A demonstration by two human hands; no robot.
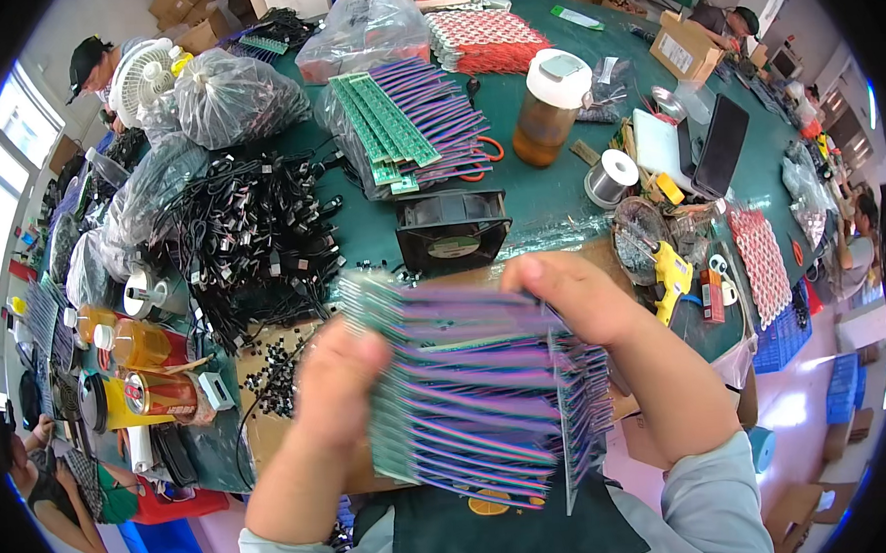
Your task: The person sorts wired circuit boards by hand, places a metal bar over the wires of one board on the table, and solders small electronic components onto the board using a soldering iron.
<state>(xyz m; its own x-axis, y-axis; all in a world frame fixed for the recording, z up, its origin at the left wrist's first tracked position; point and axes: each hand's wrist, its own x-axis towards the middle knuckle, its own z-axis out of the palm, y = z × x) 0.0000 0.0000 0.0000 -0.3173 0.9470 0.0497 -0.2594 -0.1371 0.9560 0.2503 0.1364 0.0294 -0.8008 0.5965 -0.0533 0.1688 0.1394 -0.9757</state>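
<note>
Before my chest I hold a bundle of green circuit board strips joined by rows of purple wires [475, 400], blurred by motion. My left hand [340, 377] grips the green board edge on its left side, thumb on top. At the upper right, my right hand [569, 290] is closed on the bundle, its fingertips partly hidden behind it. A thin upright board edge [565, 430] shows near the right end, with more wires beyond. Behind my hands stands a black square fan [452, 230]. Farther back lies a stack of similar green boards [385, 124] with purple wires.
Black cables [251, 236] heap at left, with small black parts [276, 375] on cardboard nearer me. Drink bottles [141, 344] and a can [162, 393] stand left. To the right are a solder wire spool [611, 178], yellow glue gun [673, 277] and lidded jar [551, 106]. Other people work nearby.
</note>
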